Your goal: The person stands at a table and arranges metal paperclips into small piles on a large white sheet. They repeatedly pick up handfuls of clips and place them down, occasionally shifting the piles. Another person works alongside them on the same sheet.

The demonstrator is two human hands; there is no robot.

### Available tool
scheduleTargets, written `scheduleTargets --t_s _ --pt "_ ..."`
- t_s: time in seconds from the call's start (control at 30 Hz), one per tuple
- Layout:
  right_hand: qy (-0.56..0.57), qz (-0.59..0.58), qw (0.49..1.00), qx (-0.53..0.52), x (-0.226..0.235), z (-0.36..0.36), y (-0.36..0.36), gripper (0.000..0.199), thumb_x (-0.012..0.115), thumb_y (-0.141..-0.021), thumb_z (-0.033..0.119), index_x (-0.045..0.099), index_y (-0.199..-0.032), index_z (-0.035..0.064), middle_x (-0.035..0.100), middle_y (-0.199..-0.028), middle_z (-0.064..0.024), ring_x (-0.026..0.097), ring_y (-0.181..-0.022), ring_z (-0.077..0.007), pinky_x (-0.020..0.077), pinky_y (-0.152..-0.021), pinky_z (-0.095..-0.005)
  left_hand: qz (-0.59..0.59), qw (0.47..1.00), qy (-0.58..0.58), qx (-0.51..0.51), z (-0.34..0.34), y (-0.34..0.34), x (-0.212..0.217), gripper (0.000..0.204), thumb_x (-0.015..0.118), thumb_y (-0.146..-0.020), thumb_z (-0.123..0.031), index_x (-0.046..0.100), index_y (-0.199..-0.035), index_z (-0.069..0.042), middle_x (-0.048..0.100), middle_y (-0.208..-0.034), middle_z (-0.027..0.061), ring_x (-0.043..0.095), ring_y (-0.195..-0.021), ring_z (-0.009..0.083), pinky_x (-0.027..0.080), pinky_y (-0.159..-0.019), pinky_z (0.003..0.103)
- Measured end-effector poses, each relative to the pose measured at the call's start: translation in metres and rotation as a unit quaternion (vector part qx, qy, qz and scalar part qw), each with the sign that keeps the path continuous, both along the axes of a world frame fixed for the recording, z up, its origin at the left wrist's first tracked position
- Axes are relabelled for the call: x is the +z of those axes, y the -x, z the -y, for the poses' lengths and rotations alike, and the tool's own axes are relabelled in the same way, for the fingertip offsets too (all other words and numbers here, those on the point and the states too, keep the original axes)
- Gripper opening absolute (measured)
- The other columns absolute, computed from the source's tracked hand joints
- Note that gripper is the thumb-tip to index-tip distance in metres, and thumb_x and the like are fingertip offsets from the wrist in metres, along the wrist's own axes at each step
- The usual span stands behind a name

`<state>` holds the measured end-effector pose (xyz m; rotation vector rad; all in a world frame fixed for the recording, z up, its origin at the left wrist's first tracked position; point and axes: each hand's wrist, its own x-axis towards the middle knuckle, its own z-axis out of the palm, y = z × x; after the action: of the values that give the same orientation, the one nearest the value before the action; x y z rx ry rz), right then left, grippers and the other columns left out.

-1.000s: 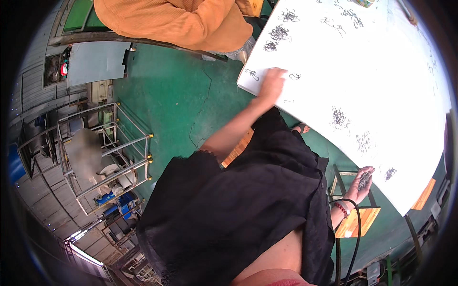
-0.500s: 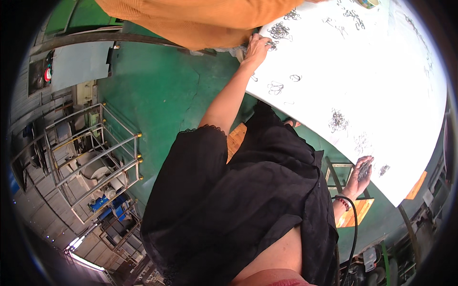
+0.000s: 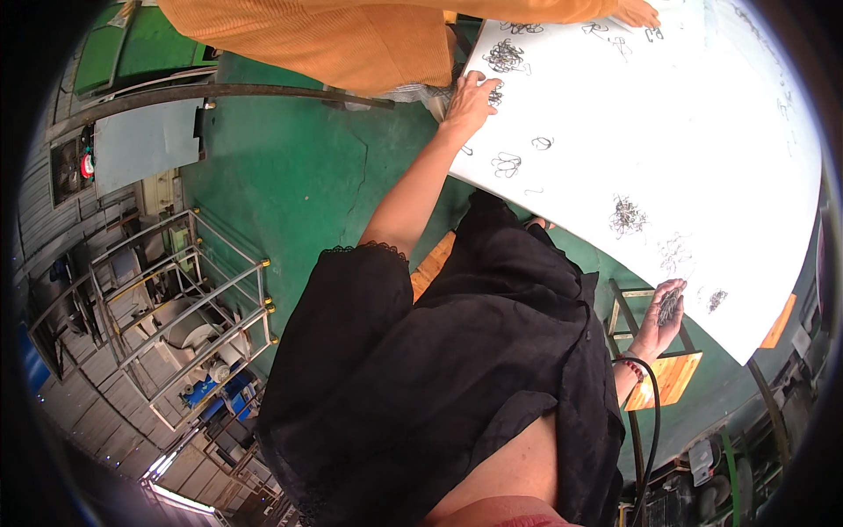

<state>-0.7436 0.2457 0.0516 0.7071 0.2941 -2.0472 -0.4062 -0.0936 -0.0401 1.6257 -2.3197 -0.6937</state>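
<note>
1. Own hands: two, the left hand (image 3: 471, 104) and the right hand (image 3: 660, 321).
2. Co-worker's hands in view: one (image 3: 637, 13).
3. White tables (image 3: 711, 167): one.
4. Dark bundles (image 3: 670, 306) in the right palm: one.
5. Wiry heaps (image 3: 627, 216) toward the right hand: three.
6. Looped clusters (image 3: 506, 164) nearer the left forearm: two.
7. Piles (image 3: 495, 94) at the left fingertips: one.
8. Groups (image 3: 506, 56) beyond the left hand: probably five, blurring with distance.
9. Black cables (image 3: 656, 422): one.
</note>
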Motion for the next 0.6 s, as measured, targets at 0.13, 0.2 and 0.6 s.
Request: scheduleTargets --t_s 0.13,0.2,0.6 --pt "-0.004 -0.007 1.000 -0.005 0.001 -0.007 0.001 0.030 0.040 -0.087 0.002 0.043 -0.116 -0.0047 0.048 -0.110 -0.0185 0.045 -0.104 -0.0300 0.0399 -0.091 -0.0422 -0.026 1.000 0.000 -0.011 0.003 -0.007 -0.011 0.035 0.068 -0.065 -0.005 0.061 -0.099 -0.011 0.052 -0.103 0.0108 0.045 -0.103 0.0297 0.040 -0.088 0.036" --pt "-0.012 -0.017 1.000 -0.010 0.000 -0.014 0.002 0.030 0.040 -0.087 0.002 0.043 -0.116 -0.0047 0.049 -0.109 -0.0180 0.045 -0.104 -0.0297 0.0402 -0.090 -0.0419 -0.035 0.999 0.001 -0.019 0.005 -0.007 -0.015 0.030 0.067 -0.065 -0.003 0.062 -0.094 -0.010 0.054 -0.099 0.0105 0.046 -0.102 0.0296 0.040 -0.087 0.036" --pt "-0.018 -0.028 0.999 -0.017 0.001 -0.024 -0.005 0.031 0.040 -0.087 0.001 0.042 -0.116 -0.0063 0.047 -0.110 -0.0186 0.045 -0.104 -0.0294 0.0408 -0.091 -0.0414 -0.020 0.991 -0.114 0.062 0.071 0.026 0.018 0.042 0.063 -0.075 -0.026 0.053 -0.111 -0.007 0.053 -0.112 0.0125 0.046 -0.109 0.0239 0.035 -0.091 0.035"
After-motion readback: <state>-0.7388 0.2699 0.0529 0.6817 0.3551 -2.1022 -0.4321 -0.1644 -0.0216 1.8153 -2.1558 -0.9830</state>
